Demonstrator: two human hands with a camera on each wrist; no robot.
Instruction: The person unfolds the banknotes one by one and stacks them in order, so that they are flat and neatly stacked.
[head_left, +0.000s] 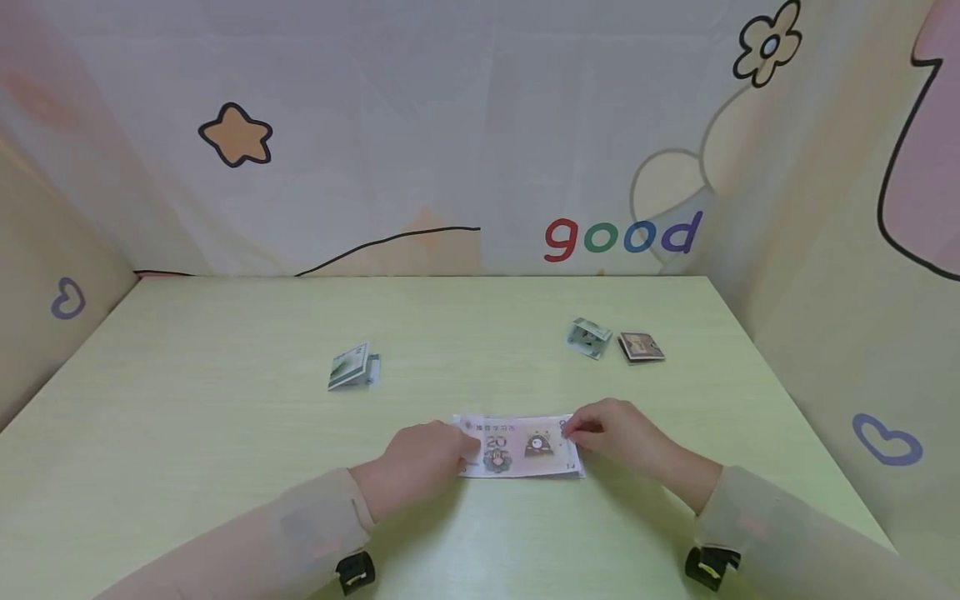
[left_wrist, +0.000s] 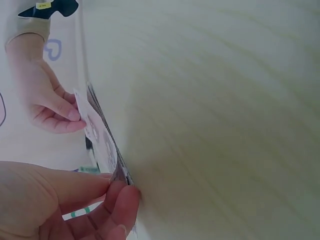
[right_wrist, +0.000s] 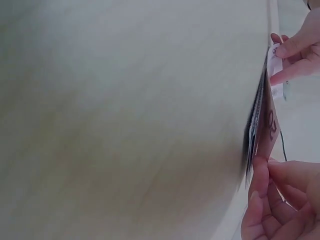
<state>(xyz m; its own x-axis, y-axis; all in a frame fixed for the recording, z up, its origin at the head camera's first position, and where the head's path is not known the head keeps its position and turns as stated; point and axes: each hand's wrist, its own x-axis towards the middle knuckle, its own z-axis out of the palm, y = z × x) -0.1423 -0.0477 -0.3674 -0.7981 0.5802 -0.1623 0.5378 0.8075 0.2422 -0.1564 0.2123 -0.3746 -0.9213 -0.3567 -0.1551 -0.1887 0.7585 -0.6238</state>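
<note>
A small stack of pale pink-and-white play banknotes lies flat at the front middle of the table. My left hand pinches its left end between thumb and fingers. At the other end, my right hand pinches the right edge of the top banknote. In both wrist views this note stands slightly apart from the darker notes under it. How many notes the left fingers hold cannot be told.
A folded green banknote stands left of the stack. Farther back on the right are another folded green banknote and a folded brown one. A printed cloth backdrop encloses the pale table.
</note>
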